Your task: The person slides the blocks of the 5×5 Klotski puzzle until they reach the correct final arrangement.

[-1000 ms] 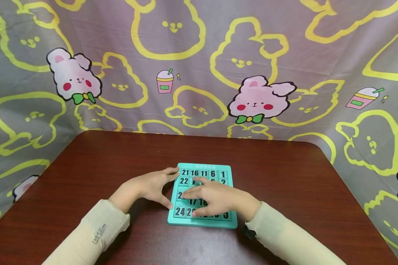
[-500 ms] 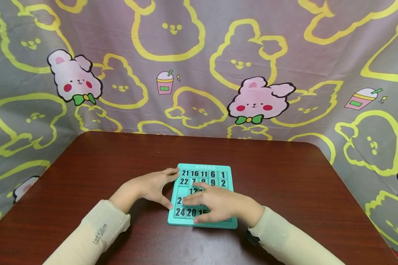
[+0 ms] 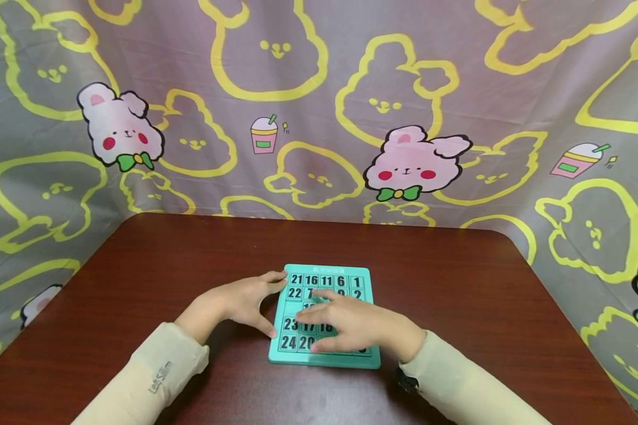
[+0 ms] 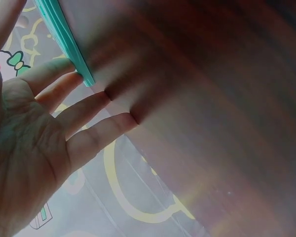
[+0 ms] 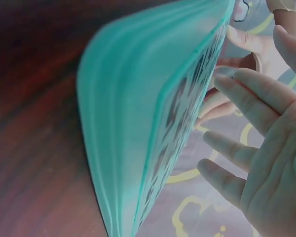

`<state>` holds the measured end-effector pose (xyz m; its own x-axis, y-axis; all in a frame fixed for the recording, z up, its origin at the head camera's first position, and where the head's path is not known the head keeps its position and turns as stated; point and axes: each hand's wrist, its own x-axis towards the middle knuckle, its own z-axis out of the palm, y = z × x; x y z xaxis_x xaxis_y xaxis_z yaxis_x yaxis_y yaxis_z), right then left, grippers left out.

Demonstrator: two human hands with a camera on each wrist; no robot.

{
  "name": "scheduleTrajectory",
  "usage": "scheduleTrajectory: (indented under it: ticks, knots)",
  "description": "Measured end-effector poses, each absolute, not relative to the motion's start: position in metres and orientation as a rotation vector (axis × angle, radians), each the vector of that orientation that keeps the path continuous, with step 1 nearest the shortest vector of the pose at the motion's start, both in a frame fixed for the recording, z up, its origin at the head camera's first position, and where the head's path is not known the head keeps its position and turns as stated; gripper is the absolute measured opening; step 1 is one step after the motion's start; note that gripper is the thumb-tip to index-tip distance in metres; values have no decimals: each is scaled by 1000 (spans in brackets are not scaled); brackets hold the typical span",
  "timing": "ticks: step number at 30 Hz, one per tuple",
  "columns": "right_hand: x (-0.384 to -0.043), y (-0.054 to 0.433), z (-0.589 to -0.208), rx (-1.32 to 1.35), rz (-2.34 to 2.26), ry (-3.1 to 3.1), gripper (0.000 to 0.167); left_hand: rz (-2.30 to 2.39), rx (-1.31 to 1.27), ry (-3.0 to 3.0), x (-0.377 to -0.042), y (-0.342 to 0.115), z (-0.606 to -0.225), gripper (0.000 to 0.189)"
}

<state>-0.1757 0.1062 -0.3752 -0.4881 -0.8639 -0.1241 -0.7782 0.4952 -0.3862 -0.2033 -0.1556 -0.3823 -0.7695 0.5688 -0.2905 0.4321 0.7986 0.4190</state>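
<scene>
One broad patterned cloth (image 3: 303, 118), hung behind and along both sides of the bench (image 3: 181, 248), perhaps to screen off the surroundings. Two pale sleeves (image 3: 138, 378), reaching in from the near side, one at either side of the work.

Between both arms, on the near part of the bench, a teal number board (image 3: 298, 358), lying flat with its numerals upright in the head view: likely placed so for easy reading and a short reach.

At the board's left edge, the left hand (image 3: 243, 300), fingers (image 4: 101, 140) spread and mostly straight, thumb against the lower part of that edge, forefinger near the top corner. Touching from the side only, not wrapped round; probably braced to prevent sliding.

Over the board's lower middle, the right hand (image 3: 353, 321), fingers (image 5: 224, 180) fanned and extended, gripping nothing, forefinger tip at tile 23 (image 3: 290, 324). Cannot tell light contact from hovering. Probably fanned to reach one tile without pushing its neighbours.

Smallest, down the left column: tile 22 (image 3: 295, 293), a bare slot (image 3: 291, 308), then tile 23, with tile 24 (image 3: 288, 342) beneath. Presumably unfilled to give sliding room.
</scene>
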Motion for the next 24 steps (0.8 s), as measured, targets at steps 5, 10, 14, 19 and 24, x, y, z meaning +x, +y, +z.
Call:
scheduleTrajectory:
  ticks: [5, 10, 14, 19, 24]
  knots:
    - [-183, 103, -373, -1369, -396, 2465, 57, 467, 752, 2592, -203, -156, -382, 107]
    - [-192, 100, -374, -1283, -415, 2492, 60, 477, 755, 2585, -205, -155, -382, 107]
    - [-201, 97, -374, -1239, -425, 2492, 62, 477, 755, 2586, -206, -154, -382, 107]
    - [-208, 93, -373, -1204, -433, 2498, 65, 477, 753, 2587, -207, -154, -383, 107]
    - [-211, 90, -374, -1123, -452, 2496, 65, 480, 743, 2585, -205, -155, -383, 108]
